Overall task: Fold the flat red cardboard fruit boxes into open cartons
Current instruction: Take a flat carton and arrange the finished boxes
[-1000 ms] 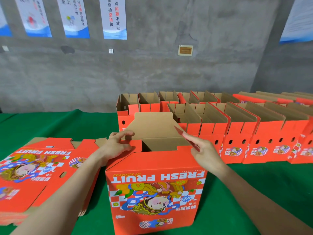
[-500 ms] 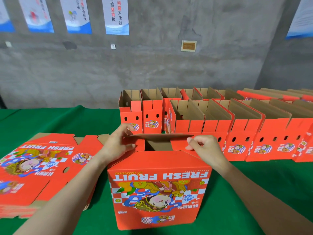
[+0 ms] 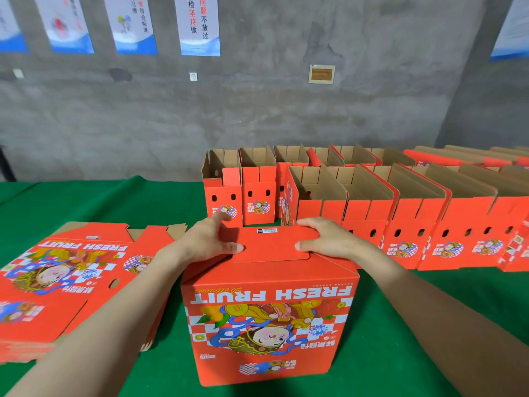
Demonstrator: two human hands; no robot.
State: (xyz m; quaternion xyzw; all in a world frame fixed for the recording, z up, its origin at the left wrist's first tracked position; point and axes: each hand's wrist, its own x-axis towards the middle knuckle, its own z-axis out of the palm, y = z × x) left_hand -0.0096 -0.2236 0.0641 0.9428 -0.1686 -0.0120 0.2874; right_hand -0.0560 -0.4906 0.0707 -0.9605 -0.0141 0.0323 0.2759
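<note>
Left hand (image 3: 206, 242) and right hand (image 3: 329, 239) press a flap (image 3: 272, 244) onto the box (image 3: 269, 319).

Even, soft indoor light, faint shadows under forearms, wide-angle bending at edges — slightly soft focus throughout

Held both bare forearms (image 3: 114, 308) stretched forward, converging toward the middle. Pressed left hand (image 3: 207, 243) palm down, fingers spread and straight, thumb pointing inward. Laid right hand (image 3: 329, 239) likewise, thumb inward, fingertips seemingly bent slightly.
</note>
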